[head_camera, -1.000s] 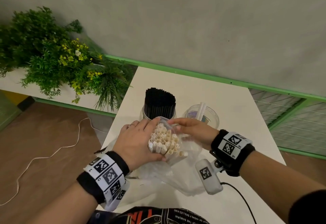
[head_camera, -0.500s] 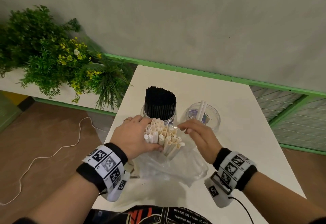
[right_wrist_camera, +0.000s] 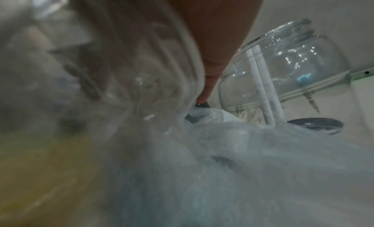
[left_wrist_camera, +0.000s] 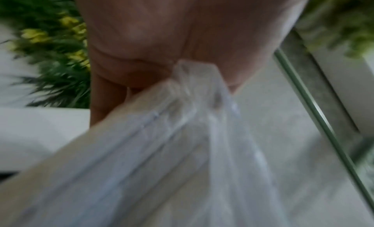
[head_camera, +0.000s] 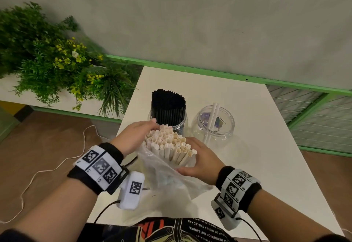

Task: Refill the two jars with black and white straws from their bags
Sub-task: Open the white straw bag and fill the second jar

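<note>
A bundle of white straws stands upright, half out of a clear plastic bag at the table's near edge. My left hand cups the bundle's left side, fingertips reaching its far edge. My right hand wraps the right side, thumb lying on the bag below the straws. Behind them stands a jar packed with black straws. To its right is a clear jar holding two white straws. The right wrist view shows that jar beyond the crumpled bag. The left wrist view is blurred palm and bag.
The white table has bare room to the right and behind the jars. A planter of green and yellow plants stands left of the table. A green rail runs along the wall. A white cable lies on the brown floor.
My right hand has come from the bundle's far side to its near right and taken hold. The left hand has slid to the left side. More of the straws stand out of the bag.
</note>
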A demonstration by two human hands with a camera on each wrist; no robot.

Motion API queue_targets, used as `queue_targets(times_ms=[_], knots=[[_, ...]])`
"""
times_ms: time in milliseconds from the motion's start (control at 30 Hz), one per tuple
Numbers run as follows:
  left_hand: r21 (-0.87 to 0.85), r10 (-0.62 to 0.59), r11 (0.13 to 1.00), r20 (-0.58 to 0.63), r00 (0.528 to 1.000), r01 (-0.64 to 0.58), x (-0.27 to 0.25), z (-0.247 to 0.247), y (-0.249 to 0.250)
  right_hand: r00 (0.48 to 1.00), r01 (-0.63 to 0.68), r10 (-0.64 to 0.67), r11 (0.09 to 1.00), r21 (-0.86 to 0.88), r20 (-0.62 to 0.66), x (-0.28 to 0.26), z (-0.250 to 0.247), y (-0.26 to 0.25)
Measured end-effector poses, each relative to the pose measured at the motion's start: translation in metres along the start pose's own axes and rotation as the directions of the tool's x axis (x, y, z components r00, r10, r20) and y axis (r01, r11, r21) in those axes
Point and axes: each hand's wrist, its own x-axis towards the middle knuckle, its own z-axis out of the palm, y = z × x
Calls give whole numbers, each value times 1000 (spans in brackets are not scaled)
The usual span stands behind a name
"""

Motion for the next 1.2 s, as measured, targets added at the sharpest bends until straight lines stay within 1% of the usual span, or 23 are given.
queue_targets(times_ms=[67,167,267,300,367,400,433,467,533,633,667,700,733,767,800,833,867,900,933,1000,1033,1100,1200], knots=[[-109,-12,994,-32,999,8,1,2,-3,999,15,-14,1000,9,-41,-1,2,-1],[-323,-78,945,-55,995,56,0,8,-13,997,14,-12,1000,24,-81,-4,6,0],[-407,-81,911,-14,997,68,-9,4,-17,996,-14,15,1000,10,-92,-6,6,1],[-340,-76,938,-6,997,69,-13,1,-18,996,-22,22,1000,-1,-89,-6,6,1],[-44,-60,997,-33,998,59,-23,-5,-20,996,-23,22,1000,-8,-84,-6,7,0],[54,-56,997,-58,997,59,-29,-8,-19,996,-21,20,1000,-9,-87,-6,8,0],[75,-52,995,-78,996,58,-33,-9,-20,995,-20,18,1000,-13,-93,-5,9,-1],[41,-51,998,-89,995,55,-34,-8,-21,995,-16,14,1000,-20,-101,-5,10,0],[-157,-79,986,-111,991,61,-33,-4,-22,994,-16,13,999,-34,-107,-5,11,-1],[-471,-131,878,-65,989,85,-30,-2,-26,993,-22,20,1000,-21,-120,-4,11,-2],[-518,-114,852,-43,993,75,-30,-3,-29,992,-20,18,1000,-14,-123,-4,11,-1],[-500,-75,865,-46,996,42,-30,-3,-35,993,-20,18,1000,-17,-120,-5,11,-1],[-361,-7,932,-92,996,-27,-30,-2,-41,993,-21,18,999,-29,-113,-4,12,0],[-123,86,986,-172,981,-108,-30,-3,-46,994,-26,21,999,-47,-104,-4,12,0],[147,203,974,-235,951,-171,-29,-3,-50,995,-32,25,997,-67,-97,-3,13,0],[367,312,906,-251,916,-208,-28,-2,-53,995,-38,30,996,-86,-95,-2,14,0],[479,365,851,-245,898,-215,-27,-1,-55,995,-40,30,994,-101,-98,-1,16,0],[503,355,841,-240,903,-197,-25,-2,-58,994,-40,28,993,-110,-102,-1,17,-1],[457,289,875,-231,929,-158,-23,-4,-61,994,-37,25,993,-115,-105,0,18,-1],[214,107,974,-142,984,-75,-23,-9,-66,995,-31,18,992,-124,-102,-1,19,-2],[107,65,993,-66,996,-58,-23,-10,-68,995,-30,17,992,-123,-103,-2,19,-2],[128,100,987,2,995,-99,-23,-10,-73,994,-32,21,995,-97,-108,-3,18,-3],[343,212,922,-60,975,-180,-17,0,-83,993,-37,29,997,-70,-111,-3,21,-4]])
